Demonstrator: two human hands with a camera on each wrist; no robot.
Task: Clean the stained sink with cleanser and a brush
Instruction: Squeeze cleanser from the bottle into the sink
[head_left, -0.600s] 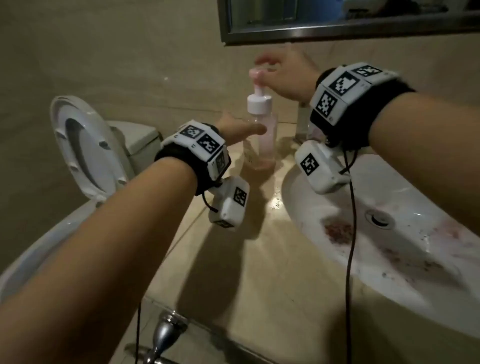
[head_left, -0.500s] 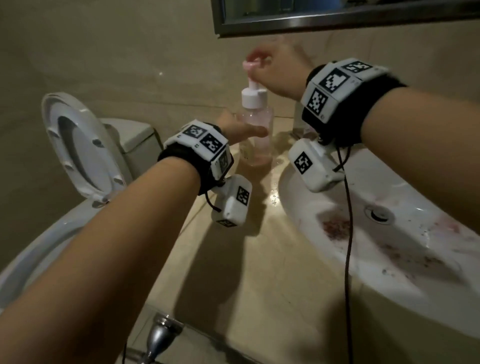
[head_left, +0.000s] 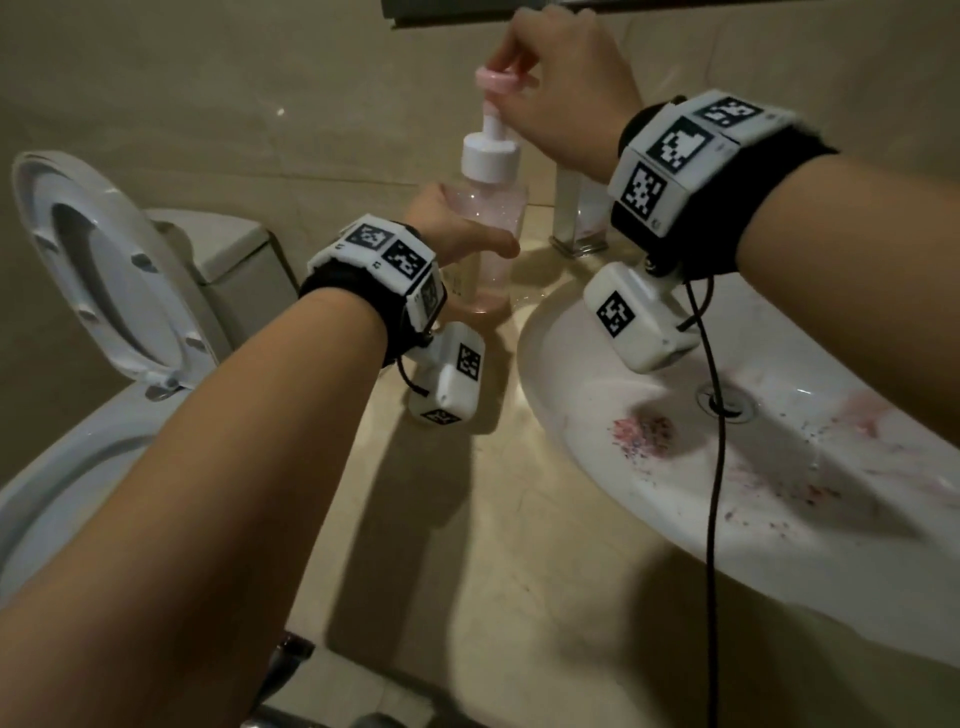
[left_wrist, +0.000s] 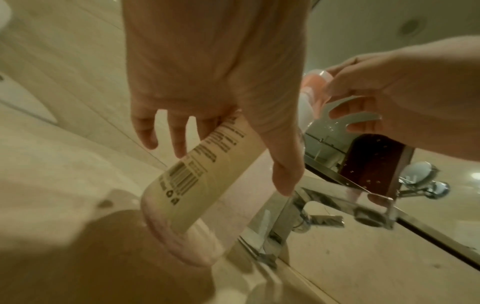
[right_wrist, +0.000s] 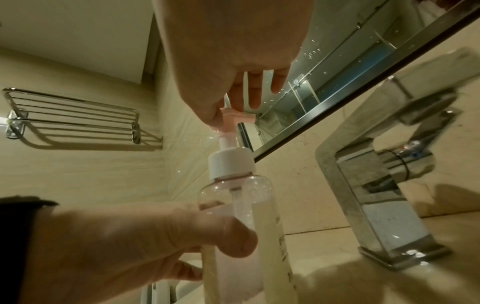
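Note:
The cleanser, a clear pump bottle of pale pink liquid, stands upright at the back of the counter, left of the sink. My left hand grips its body, thumb across the front. My right hand pinches the pink pump head from above, its stem raised over the white collar. The left wrist view shows the labelled bottle under my left hand. The right wrist view shows the pump head between my right fingertips. Pink and red stains mark the white basin. No brush is in view.
A chrome faucet stands just right of the bottle, behind the basin; the drain lies below my right wrist. A toilet with raised lid is at the left. A mirror edge runs overhead. A towel rack hangs on the wall.
My right hand has risen with the pump head, which now stands higher above the collar. My left hand keeps its grip on the bottle.

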